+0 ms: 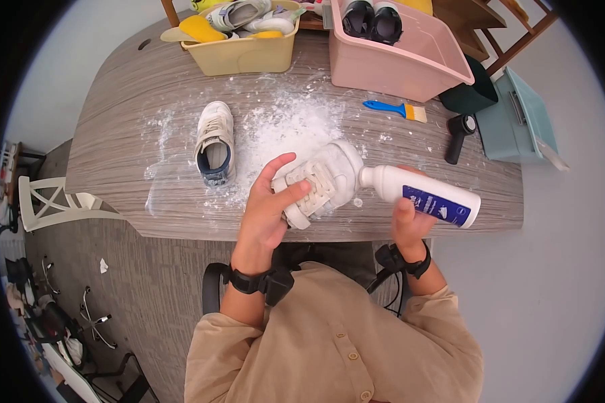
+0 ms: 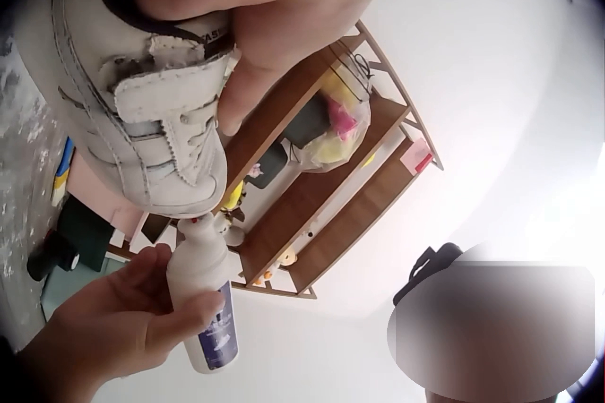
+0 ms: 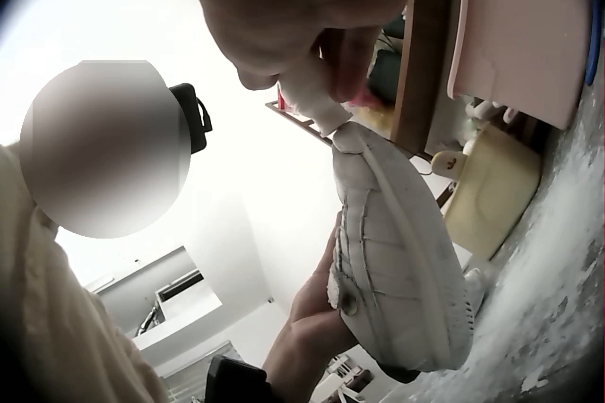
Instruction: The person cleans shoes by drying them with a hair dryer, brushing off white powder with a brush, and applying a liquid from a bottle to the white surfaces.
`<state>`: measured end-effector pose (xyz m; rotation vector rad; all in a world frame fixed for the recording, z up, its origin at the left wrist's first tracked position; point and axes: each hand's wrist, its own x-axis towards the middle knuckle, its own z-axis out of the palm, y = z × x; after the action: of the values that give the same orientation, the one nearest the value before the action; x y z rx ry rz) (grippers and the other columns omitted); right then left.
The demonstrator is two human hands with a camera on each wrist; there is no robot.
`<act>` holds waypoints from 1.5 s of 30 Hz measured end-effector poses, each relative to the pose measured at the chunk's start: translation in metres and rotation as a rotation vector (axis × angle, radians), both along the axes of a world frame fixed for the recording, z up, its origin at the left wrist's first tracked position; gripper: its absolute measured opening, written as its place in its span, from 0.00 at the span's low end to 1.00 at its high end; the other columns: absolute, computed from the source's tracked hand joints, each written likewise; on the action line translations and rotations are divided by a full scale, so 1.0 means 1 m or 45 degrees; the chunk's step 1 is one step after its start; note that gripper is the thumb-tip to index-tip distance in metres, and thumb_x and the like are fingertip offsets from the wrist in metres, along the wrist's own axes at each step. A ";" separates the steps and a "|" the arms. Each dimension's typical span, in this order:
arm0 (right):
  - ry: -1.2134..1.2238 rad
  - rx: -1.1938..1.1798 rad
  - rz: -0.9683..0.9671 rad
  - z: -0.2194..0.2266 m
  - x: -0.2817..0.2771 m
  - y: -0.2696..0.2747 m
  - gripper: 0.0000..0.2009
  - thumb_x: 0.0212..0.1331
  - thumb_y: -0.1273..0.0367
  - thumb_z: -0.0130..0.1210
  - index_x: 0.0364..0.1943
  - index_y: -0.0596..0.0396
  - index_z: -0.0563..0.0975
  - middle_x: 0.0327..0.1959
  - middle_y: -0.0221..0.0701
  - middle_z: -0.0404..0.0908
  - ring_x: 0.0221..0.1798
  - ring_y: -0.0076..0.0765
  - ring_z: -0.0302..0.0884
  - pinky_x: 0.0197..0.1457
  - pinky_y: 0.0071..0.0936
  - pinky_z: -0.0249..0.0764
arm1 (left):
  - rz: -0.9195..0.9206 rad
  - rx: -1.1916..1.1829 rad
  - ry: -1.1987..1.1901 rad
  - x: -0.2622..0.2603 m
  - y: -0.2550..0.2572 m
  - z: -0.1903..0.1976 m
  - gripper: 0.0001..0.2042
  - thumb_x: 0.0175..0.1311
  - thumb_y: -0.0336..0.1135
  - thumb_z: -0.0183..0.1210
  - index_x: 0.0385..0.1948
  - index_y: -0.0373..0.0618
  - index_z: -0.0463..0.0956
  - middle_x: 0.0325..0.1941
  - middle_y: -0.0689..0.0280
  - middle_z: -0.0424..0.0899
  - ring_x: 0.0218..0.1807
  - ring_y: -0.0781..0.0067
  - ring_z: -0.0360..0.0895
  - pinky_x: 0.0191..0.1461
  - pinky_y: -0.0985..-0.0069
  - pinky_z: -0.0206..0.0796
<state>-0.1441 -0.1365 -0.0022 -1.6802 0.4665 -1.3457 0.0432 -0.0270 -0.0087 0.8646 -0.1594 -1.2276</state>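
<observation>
Near the middle of the frame, the person's left hand (image 1: 265, 211) grips a white sneaker (image 1: 339, 176) with the thumb laid across the laces, the toe turned toward the right. Just right of it, the right hand (image 1: 411, 225) wraps its fingers and thumb round a white bottle (image 1: 427, 197) with a dark blue label. The bottle lies tilted, its narrow nozzle at the sneaker's toe; from the right wrist view the two appear to touch.

Left of centre, a second sneaker (image 1: 216, 127), white with a dark blue lining, sits upright on the surface (image 1: 124, 144). White residue (image 1: 286, 124) spreads between the pair, in streaks and clumps. Toward the upper right lie a blue-handled brush (image 1: 396, 109) and, below it, a black handheld tool (image 1: 458, 140).

Along the top of the frame, a yellow bin (image 1: 249, 59) holds shoes, and a pink bin (image 1: 396, 70) holds a black pair. A light blue bin (image 1: 521, 124) stands at the right, beyond the surface's edge.
</observation>
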 end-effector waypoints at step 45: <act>0.089 0.255 0.019 0.046 0.017 -0.038 0.10 0.52 0.70 0.62 0.33 0.64 0.77 0.28 0.31 0.80 0.27 0.21 0.77 0.29 0.19 0.73 | 0.159 -0.036 -0.140 -0.023 -0.006 0.002 0.17 0.47 0.16 0.62 0.36 0.43 0.67 0.35 0.60 0.79 0.35 0.73 0.79 0.37 0.76 0.75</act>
<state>-0.1270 -0.1747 0.0437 -1.5655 0.6075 -1.1910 0.0201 -0.0330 -0.0068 0.9043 -0.2077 -1.0599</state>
